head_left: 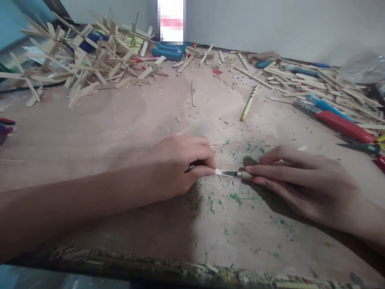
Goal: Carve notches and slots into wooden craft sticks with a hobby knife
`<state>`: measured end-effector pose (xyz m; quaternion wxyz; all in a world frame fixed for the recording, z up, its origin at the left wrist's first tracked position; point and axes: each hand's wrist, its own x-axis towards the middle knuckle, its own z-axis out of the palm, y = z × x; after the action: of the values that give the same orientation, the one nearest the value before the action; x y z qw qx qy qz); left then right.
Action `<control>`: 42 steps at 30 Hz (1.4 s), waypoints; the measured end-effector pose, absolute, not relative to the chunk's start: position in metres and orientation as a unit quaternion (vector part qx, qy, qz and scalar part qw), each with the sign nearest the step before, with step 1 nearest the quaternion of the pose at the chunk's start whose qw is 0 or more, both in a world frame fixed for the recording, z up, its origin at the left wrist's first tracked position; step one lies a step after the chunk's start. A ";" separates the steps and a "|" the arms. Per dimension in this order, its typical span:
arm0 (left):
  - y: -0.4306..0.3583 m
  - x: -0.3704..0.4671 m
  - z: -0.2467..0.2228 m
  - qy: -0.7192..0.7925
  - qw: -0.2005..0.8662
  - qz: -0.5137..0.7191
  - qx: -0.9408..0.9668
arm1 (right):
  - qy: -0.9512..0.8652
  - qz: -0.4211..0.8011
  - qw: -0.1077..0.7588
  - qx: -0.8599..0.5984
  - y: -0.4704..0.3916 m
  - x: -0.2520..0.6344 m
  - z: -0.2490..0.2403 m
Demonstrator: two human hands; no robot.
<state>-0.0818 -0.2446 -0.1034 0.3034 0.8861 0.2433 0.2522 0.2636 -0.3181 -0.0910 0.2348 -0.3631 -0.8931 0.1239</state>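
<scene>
Evidently some cutting or scraping is done, judging by the green flecks (236,197) scattered around the centre and lower centre of my view. Just right of centre I have the fine-bladed tool (246,175), its tip lying against or just beside a pale sliver (219,171); I can't tell whether they touch. My left hand (194,154) is curled nearly closed, thumb and fingertips pinching the sliver's near end, with something dark partly hidden in the curl. My right hand (315,180) is part-closed, thumb and fingers pinching the tool's short handle, the other fingers loosely bent.

How much of the sliver is worked and how much is left, I can't make out; the fingers cover too much of it, and I see no finished edge. At the upper left, a heap of crossed sticks (120,83) looks partly assembled, though I can't confirm any joints. Loose sticks (313,85) lie piled at the upper right, and a yellow patterned rod (249,103) rests above the right hand, out of both grips.
</scene>
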 end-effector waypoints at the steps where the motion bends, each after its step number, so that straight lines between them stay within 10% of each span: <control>1: -0.245 -0.082 -0.103 0.242 0.300 0.254 0.887 | -0.895 0.120 0.236 -0.360 -0.317 0.263 -0.090; 42: -0.249 -0.082 -0.108 0.233 0.313 0.269 0.881 | -0.880 0.048 0.268 -0.389 -0.314 0.255 -0.086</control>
<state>-0.0823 -0.2488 -0.1083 0.3129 0.8808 0.2327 0.2685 0.2546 -0.3144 -0.0856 0.2682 -0.3887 -0.8802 0.0476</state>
